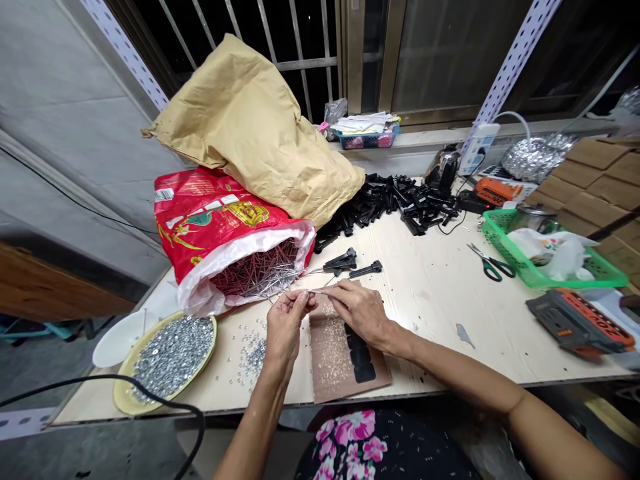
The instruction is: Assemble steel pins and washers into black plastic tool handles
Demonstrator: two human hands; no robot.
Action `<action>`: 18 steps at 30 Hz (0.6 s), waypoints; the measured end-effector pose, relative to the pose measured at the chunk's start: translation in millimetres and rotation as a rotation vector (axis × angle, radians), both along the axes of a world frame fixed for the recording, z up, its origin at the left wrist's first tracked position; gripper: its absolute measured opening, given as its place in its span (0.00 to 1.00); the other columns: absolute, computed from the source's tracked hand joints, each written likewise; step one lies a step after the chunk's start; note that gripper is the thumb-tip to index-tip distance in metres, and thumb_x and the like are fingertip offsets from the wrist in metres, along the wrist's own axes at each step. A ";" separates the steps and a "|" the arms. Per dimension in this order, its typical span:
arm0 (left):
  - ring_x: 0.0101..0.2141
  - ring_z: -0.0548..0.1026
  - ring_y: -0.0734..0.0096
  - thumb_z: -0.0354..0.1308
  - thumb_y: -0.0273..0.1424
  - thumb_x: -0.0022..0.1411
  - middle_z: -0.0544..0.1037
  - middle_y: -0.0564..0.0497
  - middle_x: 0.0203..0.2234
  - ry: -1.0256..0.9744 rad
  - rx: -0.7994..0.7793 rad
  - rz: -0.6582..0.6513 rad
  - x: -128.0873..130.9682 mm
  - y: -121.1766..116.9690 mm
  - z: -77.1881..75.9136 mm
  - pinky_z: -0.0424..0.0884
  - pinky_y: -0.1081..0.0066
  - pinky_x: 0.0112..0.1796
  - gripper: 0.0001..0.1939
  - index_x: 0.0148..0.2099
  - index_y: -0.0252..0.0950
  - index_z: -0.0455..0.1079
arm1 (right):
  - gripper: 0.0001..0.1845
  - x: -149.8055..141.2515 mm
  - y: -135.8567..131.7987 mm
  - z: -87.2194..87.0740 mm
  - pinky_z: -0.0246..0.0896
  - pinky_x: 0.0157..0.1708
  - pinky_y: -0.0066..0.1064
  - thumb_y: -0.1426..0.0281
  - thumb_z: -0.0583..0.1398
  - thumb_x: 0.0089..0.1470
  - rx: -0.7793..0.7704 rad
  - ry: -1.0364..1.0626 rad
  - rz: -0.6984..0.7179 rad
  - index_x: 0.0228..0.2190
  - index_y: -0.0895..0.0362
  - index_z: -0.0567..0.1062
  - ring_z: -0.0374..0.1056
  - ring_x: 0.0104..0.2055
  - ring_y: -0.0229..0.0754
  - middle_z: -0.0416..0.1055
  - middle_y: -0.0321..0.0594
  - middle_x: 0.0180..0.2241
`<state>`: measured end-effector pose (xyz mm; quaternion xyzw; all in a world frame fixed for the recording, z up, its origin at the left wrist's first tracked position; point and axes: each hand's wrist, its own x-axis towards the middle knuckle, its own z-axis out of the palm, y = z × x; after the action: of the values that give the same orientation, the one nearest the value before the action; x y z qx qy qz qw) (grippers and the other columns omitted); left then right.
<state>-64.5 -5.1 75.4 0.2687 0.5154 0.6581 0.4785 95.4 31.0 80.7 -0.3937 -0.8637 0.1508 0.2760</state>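
Note:
Above a brown board, my left hand (289, 317) pinches a thin metal rod (314, 291) between thumb and fingers. My right hand (364, 312) is closed on the same rod from the other side, its fingertips close to the left ones. The small parts between the fingers are too fine to make out. Pale specks and a row of black square pads (361, 360) cover parts of the brown board (330, 387). Just beyond the hands lie black plastic pieces (341, 261) with thin metal shafts. Loose washers (254, 353) are scattered beside my left wrist.
A yellow bowl (119, 393) of washers stands left, by a white dish (113, 341). Behind lies a red sack (205, 213) of thin rods under a tan paper sack (265, 127). Black parts (400, 200) are heaped at the back; scissors (493, 263), a green basket (515, 257) and a battery pack (575, 327) sit right.

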 end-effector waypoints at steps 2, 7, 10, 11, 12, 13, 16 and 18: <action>0.26 0.73 0.77 0.69 0.33 0.45 0.75 0.53 0.25 -0.011 0.008 0.018 -1.5 -1.0 -0.2 0.70 0.72 0.35 0.15 0.32 0.31 0.70 | 0.15 0.1 -0.5 1.5 0.59 0.36 0.24 0.69 0.51 0.63 0.021 -0.014 0.007 0.48 0.48 0.71 0.68 0.40 0.35 0.71 0.36 0.40; 0.26 0.72 0.77 0.68 0.33 0.46 0.75 0.52 0.26 0.013 0.039 0.048 -3.9 -1.1 -2.0 0.70 0.72 0.35 0.14 0.33 0.31 0.70 | 0.15 -2.3 -2.4 1.7 0.57 0.33 0.24 0.68 0.51 0.63 0.063 -0.061 0.004 0.48 0.47 0.71 0.68 0.40 0.36 0.71 0.34 0.41; 0.27 0.73 0.77 0.67 0.34 0.48 0.75 0.52 0.26 0.067 0.052 0.047 -5.2 -2.1 -3.7 0.70 0.72 0.36 0.13 0.34 0.31 0.71 | 0.15 -4.5 -3.6 1.3 0.55 0.32 0.25 0.67 0.50 0.63 0.077 -0.077 -0.013 0.48 0.47 0.70 0.68 0.39 0.35 0.71 0.34 0.41; 0.28 0.73 0.77 0.66 0.34 0.49 0.75 0.53 0.26 0.089 0.057 0.049 -5.8 -2.6 -4.5 0.70 0.72 0.36 0.13 0.34 0.31 0.71 | 0.15 -4.9 -3.8 1.4 0.55 0.31 0.25 0.67 0.49 0.64 0.077 -0.075 -0.016 0.48 0.47 0.70 0.68 0.39 0.35 0.72 0.34 0.41; 0.28 0.73 0.77 0.66 0.34 0.49 0.75 0.53 0.26 0.110 0.059 0.048 -6.3 -3.1 -5.5 0.70 0.72 0.36 0.12 0.34 0.31 0.71 | 0.15 -5.3 -3.8 1.7 0.55 0.32 0.25 0.68 0.49 0.64 0.076 -0.074 -0.017 0.48 0.47 0.70 0.68 0.39 0.35 0.72 0.35 0.41; 0.28 0.73 0.77 0.66 0.34 0.50 0.75 0.53 0.26 0.128 0.060 0.048 -6.7 -3.6 -6.5 0.70 0.72 0.36 0.12 0.34 0.32 0.71 | 0.15 -5.5 -3.8 2.1 0.55 0.32 0.25 0.68 0.49 0.64 0.075 -0.076 -0.016 0.48 0.47 0.70 0.68 0.38 0.35 0.72 0.35 0.41; 0.28 0.73 0.77 0.66 0.33 0.50 0.75 0.53 0.25 0.148 0.047 0.045 -7.4 -4.3 -9.2 0.70 0.72 0.36 0.12 0.34 0.32 0.71 | 0.15 -5.8 -3.3 2.7 0.55 0.31 0.25 0.68 0.48 0.64 0.090 -0.110 -0.017 0.47 0.49 0.71 0.68 0.38 0.35 0.72 0.36 0.40; 0.28 0.73 0.76 0.66 0.34 0.49 0.75 0.53 0.25 0.140 0.033 0.037 -7.4 -4.2 -10.2 0.70 0.72 0.37 0.12 0.34 0.32 0.72 | 0.15 -5.9 -3.2 2.3 0.54 0.30 0.26 0.67 0.49 0.64 0.109 -0.140 -0.027 0.46 0.50 0.71 0.68 0.38 0.35 0.72 0.36 0.40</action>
<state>-71.9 -9.3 65.2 0.3122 0.5415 0.6550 0.4247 89.5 27.8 83.0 -0.3994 -0.8825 0.0717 0.2379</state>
